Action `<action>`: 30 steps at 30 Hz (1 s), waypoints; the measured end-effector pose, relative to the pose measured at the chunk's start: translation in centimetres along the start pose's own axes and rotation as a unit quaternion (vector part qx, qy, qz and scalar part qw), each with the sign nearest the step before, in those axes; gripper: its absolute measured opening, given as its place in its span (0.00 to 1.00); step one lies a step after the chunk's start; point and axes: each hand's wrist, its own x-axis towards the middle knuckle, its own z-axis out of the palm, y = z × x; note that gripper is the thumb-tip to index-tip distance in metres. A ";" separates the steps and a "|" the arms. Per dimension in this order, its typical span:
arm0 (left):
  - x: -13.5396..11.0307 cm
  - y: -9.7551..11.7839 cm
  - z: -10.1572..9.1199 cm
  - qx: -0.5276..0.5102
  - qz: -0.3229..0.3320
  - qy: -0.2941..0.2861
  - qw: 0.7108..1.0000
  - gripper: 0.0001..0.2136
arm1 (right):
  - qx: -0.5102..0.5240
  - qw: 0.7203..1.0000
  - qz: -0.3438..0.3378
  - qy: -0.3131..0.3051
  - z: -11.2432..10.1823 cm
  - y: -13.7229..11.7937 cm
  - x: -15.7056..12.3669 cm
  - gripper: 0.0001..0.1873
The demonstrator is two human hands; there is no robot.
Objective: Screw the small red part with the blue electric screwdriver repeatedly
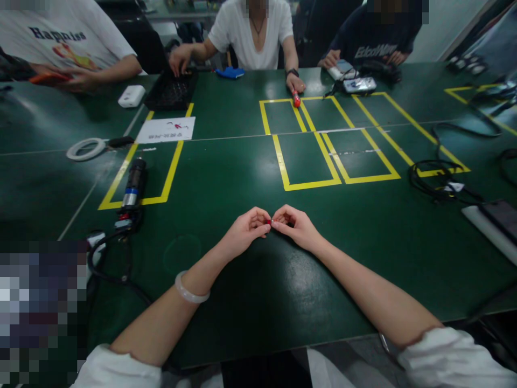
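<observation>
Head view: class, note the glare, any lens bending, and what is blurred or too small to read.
Head view: pale glare on the green table near its far edge; yellow tape lines bow from lens distortion; corners darken; a pixelated block hides the lower left; the small red piece between left hand and right hand is too tiny to identify.

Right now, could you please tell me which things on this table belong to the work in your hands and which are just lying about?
In hand: small red piece, pinched between the left hand and the right hand.
Lying about: cylindrical tool, white tape ring, printed sheet, coiled black cable, white box.
</observation>
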 end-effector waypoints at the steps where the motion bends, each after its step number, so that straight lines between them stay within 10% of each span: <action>1: 0.0 0.0 0.0 -0.003 -0.002 0.005 1.000 0.15 | -0.011 1.000 -0.009 0.000 0.0 0.0 0.0 0.11; 22: -0.4 1.5 -2.6 0.183 0.058 0.057 0.980 0.23 | -0.069 0.997 -0.024 0.002 -0.7 0.5 0.1 0.09; 26: -2.2 3.4 -8.1 0.371 0.090 0.161 0.910 0.28 | -0.058 0.998 -0.008 -0.005 -0.7 0.5 0.1 0.11; 30: -5.8 3.7 -15.9 0.589 -0.013 0.268 0.762 0.34 | -0.052 0.999 0.000 -0.007 -0.7 0.2 0.1 0.10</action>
